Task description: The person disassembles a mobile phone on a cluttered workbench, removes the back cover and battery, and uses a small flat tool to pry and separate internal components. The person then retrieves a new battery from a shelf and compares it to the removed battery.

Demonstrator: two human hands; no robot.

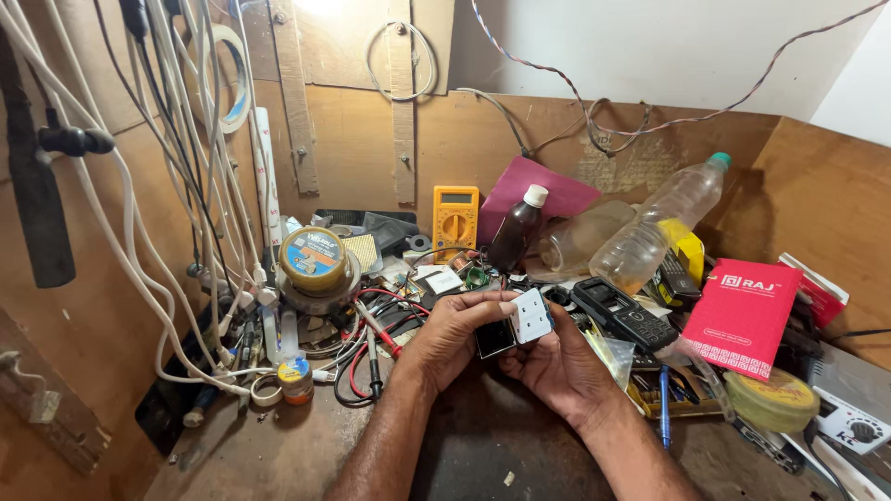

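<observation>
Centre of frame: I am seeing both hands meeting over the dark, scuffed table [520, 445]. The left hand [452, 336] is curling in from the lower left, its thumb and fingers pinching the near corner of a small white square module [531, 315] with rounded plastic edges. A black glossy square piece [495, 338] is sitting directly under and touching the white part; I cannot tell whether the two are joined. The right hand [557, 364] is cupping beneath from the lower right, fingers closing round the underside of the pair.

Surroundings, noted by texture:
- Centre, behind the hands: yellow multimeter [456, 219], hard matte casing, leaning on the rough plywood back wall.
- Just right of it: dark brown bottle [517, 237] with white cap, upright.
- Upper right: clear plastic bottle [659, 223] with green cap, lying tilted.
- Right: red cardboard box [742, 317], flat and smooth; a black keypad phone [624, 315] lying just beside the hands.
- Left: round tin with blue and yellow lid [314, 258]; red and black probe leads [371, 345] tangling below it.
- Far left: white cables [139, 269] hanging in loops.
- Lower right: yellowish tape roll [772, 399].
</observation>
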